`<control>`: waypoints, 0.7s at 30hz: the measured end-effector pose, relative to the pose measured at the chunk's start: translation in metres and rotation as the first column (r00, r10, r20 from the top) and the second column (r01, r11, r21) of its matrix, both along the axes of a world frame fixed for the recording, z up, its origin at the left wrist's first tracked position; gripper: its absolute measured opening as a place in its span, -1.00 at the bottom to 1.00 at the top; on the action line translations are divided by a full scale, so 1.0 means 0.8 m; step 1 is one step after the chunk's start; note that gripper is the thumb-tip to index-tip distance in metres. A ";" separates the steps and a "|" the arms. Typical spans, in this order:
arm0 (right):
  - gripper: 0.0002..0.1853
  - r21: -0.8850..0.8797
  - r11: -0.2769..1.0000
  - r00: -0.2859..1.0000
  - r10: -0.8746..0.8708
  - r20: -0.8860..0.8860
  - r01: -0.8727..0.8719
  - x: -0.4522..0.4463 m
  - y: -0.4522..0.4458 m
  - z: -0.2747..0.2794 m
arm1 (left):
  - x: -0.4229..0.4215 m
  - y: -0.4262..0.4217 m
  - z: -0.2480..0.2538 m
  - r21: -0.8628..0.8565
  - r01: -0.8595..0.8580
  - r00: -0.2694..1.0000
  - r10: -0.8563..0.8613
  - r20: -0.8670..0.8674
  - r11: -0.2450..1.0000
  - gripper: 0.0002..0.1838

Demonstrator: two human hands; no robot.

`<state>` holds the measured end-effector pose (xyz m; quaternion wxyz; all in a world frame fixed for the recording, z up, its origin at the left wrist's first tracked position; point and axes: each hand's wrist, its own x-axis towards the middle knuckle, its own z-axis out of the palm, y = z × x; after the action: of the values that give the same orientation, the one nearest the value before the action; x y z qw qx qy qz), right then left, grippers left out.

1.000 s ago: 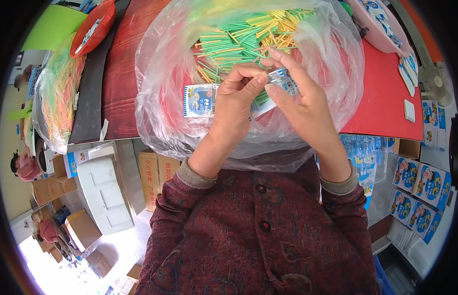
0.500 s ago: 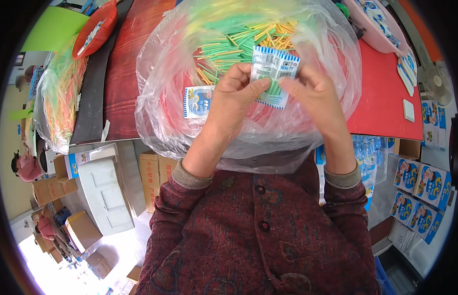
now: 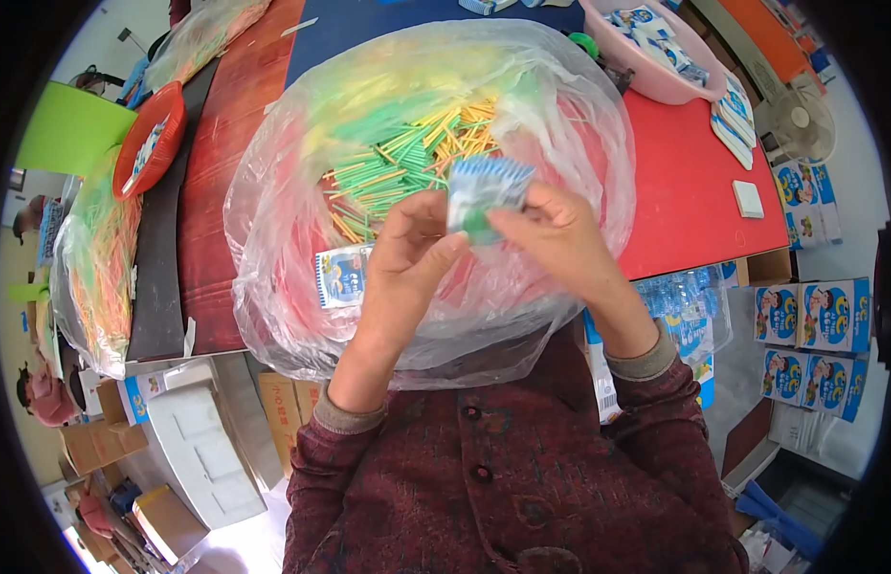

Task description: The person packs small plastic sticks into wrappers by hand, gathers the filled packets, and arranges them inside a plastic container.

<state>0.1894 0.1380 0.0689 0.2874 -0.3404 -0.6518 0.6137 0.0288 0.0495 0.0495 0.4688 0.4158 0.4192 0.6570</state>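
A small blue-and-white packet with green contents, blurred by motion, is between my hands above the clear plastic bag. My right hand pinches its right side. My left hand is at its left edge, with fingers curled and the thumb pointing toward the packet; whether it grips the packet is hard to tell. Behind my hands, many short green and yellow sticks lie in the open bag. Another blue-and-white packet rests on the plastic just left of my left hand.
A pink basin of packets stands at the back right, beside stacked packets and a white block. To the left are a red basket and a bag of long coloured sticks. Printed boxes stand at the right.
The packet has been turned upright and now tilts, blurred, between my hands. The camera view has shifted, so the table and bag appear lower and more to the left.
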 end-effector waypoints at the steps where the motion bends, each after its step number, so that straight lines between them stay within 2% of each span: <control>1: -0.79 0.006 1.000 1.000 -0.004 0.001 0.004 0.006 0.009 0.005 | -0.003 -0.002 0.003 0.006 0.004 1.000 -0.004 0.001 1.000 -0.65; 3: -0.80 0.104 0.972 0.977 -0.206 -0.053 0.211 0.023 0.039 0.024 | -0.014 -0.010 0.009 -0.048 -0.132 0.989 0.128 -0.067 0.990 -0.61; 5: -0.80 0.236 0.907 0.935 -0.353 -0.027 0.349 0.042 0.080 0.038 | -0.027 -0.018 0.011 -0.029 -0.165 0.981 0.161 -0.112 0.986 -0.65; 7: -0.80 0.228 0.887 0.912 -0.411 -0.011 0.402 0.054 0.129 0.029 | -0.039 -0.026 0.016 -0.051 -0.158 0.980 0.150 -0.134 0.986 -0.72; 8: -0.80 0.216 0.866 0.886 -0.463 0.006 0.451 0.059 0.153 0.019 | -0.044 -0.030 0.015 -0.004 -0.150 0.968 0.146 -0.204 0.989 -0.79; 9: -0.80 0.219 0.865 0.886 -0.464 0.005 0.451 0.061 0.178 0.004 | -0.049 -0.035 0.013 -0.001 -0.149 0.968 0.146 -0.203 0.989 -0.79; 11: -0.79 0.219 0.839 0.848 -0.525 0.077 0.499 0.064 0.223 -0.036 | -0.058 -0.045 0.007 -0.045 -0.218 0.903 0.184 -0.387 0.975 -0.84; 12: -0.79 0.218 0.840 0.849 -0.523 0.077 0.497 0.064 0.239 -0.049 | -0.062 -0.049 0.006 -0.045 -0.220 0.903 0.186 -0.387 0.975 -0.84; 14: -0.76 0.409 0.765 0.742 -0.620 0.256 0.498 0.065 0.264 -0.072 | -0.071 -0.058 0.004 -0.022 -0.297 0.706 0.204 -0.678 0.955 -0.86; 15: -0.76 0.405 0.768 0.743 -0.617 0.259 0.496 0.067 0.278 -0.086 | -0.077 -0.060 0.000 -0.026 -0.299 0.705 0.202 -0.679 0.954 -0.86; 17: -0.73 0.617 0.662 0.622 -0.709 0.333 0.425 0.073 0.296 -0.106 | -0.087 -0.064 -0.010 0.079 -0.319 0.413 0.213 -0.886 0.945 -0.80; 18: -0.73 0.616 0.665 0.623 -0.707 0.336 0.422 0.072 0.295 -0.105 | -0.088 -0.063 -0.010 0.076 -0.321 0.414 0.212 -0.885 0.944 -0.80; 20: -0.59 0.514 0.722 0.641 -0.674 0.368 0.464 0.071 0.292 -0.101 | -0.092 -0.058 -0.011 0.165 -0.288 0.133 0.210 -0.969 0.943 -0.70; 21: -0.59 0.509 0.728 0.644 -0.667 0.374 0.459 0.072 0.292 -0.101 | -0.094 -0.057 -0.013 0.157 -0.294 0.134 0.203 -0.970 0.943 -0.70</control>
<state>0.2469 0.3715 -0.0120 0.3323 -0.6255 -0.6652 0.2361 -0.0461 0.0036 0.0391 -0.0082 0.6453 0.7060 0.2918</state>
